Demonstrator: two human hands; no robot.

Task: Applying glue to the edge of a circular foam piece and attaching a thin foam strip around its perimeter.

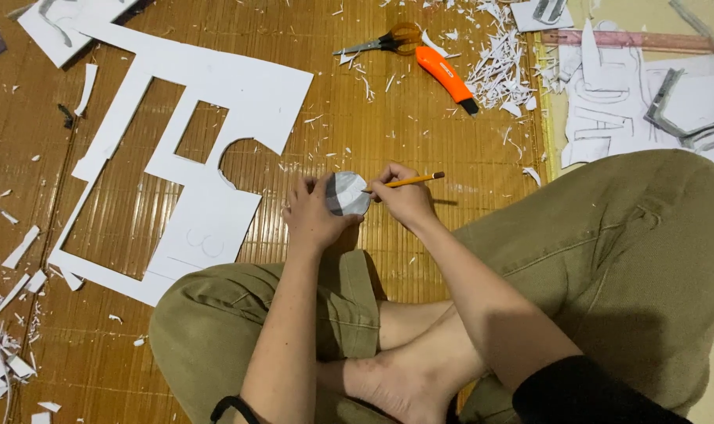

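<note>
Warm, even indoor light; soft shadows; sharp focus.

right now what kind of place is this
Likely a home craft spot on a floor: a bamboo mat strewn with paper scraps, a cut-out white board, and scissors beside an orange utility knife.

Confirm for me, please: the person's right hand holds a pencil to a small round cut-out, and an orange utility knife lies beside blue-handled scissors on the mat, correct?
Not quite: the head view shows the scissors have orange handles, not blue. The rest holds: the right hand holds a pencil to the small round cut-out, and the orange utility knife lies beside the scissors on the mat.
</note>
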